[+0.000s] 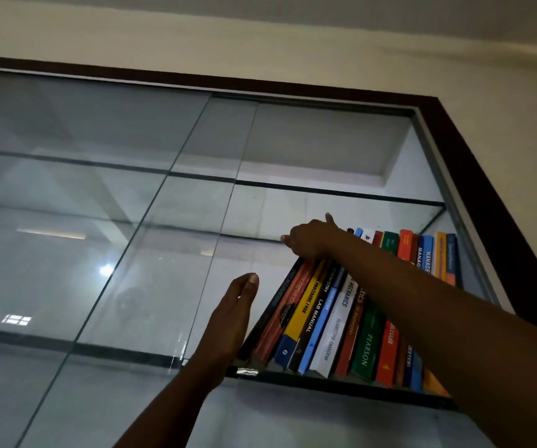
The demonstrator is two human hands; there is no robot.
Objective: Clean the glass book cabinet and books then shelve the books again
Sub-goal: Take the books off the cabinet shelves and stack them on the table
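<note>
L hand (231, 321) open, flat, just left of leaning books (325, 318); R hand (309, 240) on their tops, grip unclear

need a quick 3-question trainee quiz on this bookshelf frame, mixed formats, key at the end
1. True or false: the row of books stands upright on the glass shelf.
2. Which hand rests on the book tops? A) left hand B) right hand C) neither
3. What word is printed on the green spine?
Key: 1 false, they lean. 2 B. 3 PEARSON.
</note>
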